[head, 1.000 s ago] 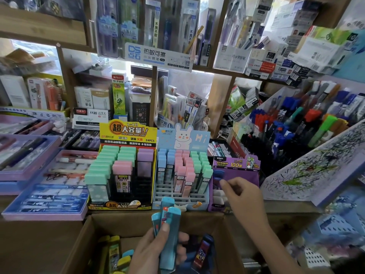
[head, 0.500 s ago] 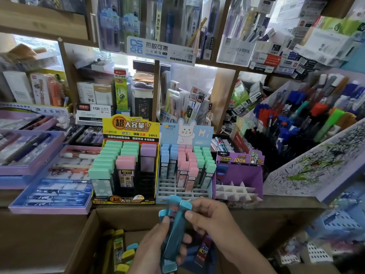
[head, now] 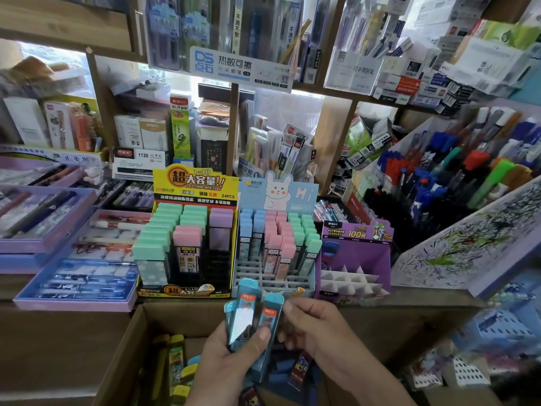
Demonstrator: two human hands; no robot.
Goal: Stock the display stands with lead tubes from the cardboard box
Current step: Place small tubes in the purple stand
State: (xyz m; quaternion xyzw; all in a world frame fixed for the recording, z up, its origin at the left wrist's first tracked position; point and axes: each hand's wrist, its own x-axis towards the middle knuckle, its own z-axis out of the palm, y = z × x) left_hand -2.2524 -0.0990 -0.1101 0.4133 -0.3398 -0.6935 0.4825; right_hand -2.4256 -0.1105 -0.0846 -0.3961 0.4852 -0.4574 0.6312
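Ahead, yellow stand [head: 193, 186], rabbit stand [head: 278, 191] — purple stand [head: 355, 256] (dividers [head: 348, 278] showing)

The cardboard box [head: 128, 356] is cut off by the bottom edge, and its contents are largely hidden by the left hand [head: 225, 367] and right hand [head: 319, 332]. Lower ends of the lead tubes [head: 247, 312] are covered; label print is blurred.

I am looking at wooden shelves [head: 67, 30] on upright posts [head: 101, 112] that fill the wall ahead, with bright light [head: 281, 112] showing through their open backs, a brown counter ledge [head: 424, 298] running below, and a scribbled-over sloping board [head: 468, 244] at the right.
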